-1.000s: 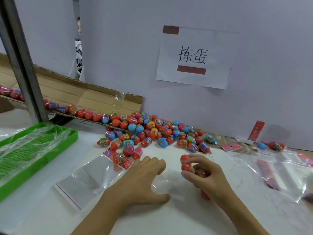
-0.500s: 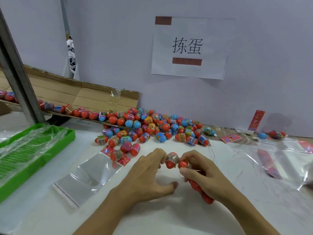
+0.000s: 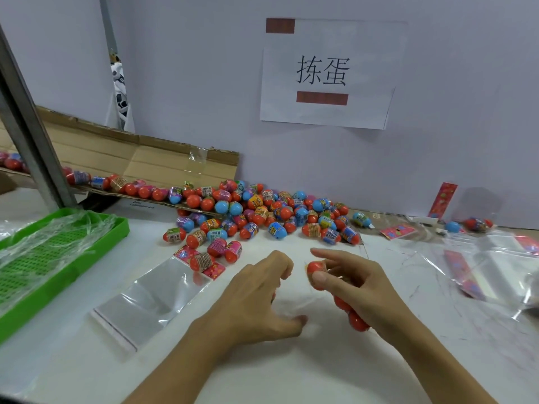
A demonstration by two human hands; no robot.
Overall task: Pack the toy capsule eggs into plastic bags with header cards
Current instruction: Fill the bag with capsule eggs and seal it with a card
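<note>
- My right hand [image 3: 354, 287] grips a row of orange plastic capsule eggs [image 3: 350, 313], thumb pressed on the top egg and index finger stretched out; the eggs look wrapped in clear film, but I cannot make out a bag's edge.
- My left hand [image 3: 259, 298] hovers just beside it with fingers curled and nothing in them.
- An empty clear plastic bag with a red-patterned header card [image 3: 151, 298] lies flat on the white desk [image 3: 291, 374] to my left; one egg sits on the card.
- The loose heap of orange, blue and pink capsule eggs [image 3: 262, 214] lies further back; their label print is too small to read.
- A white paper sign [image 3: 326, 74] on the wall reads "拣蛋".
- A green plastic tray [image 3: 58, 252], cut off at the left, holds crumpled film.
- More bags with cards [image 3: 490, 266] lie to the right, blurred.
</note>
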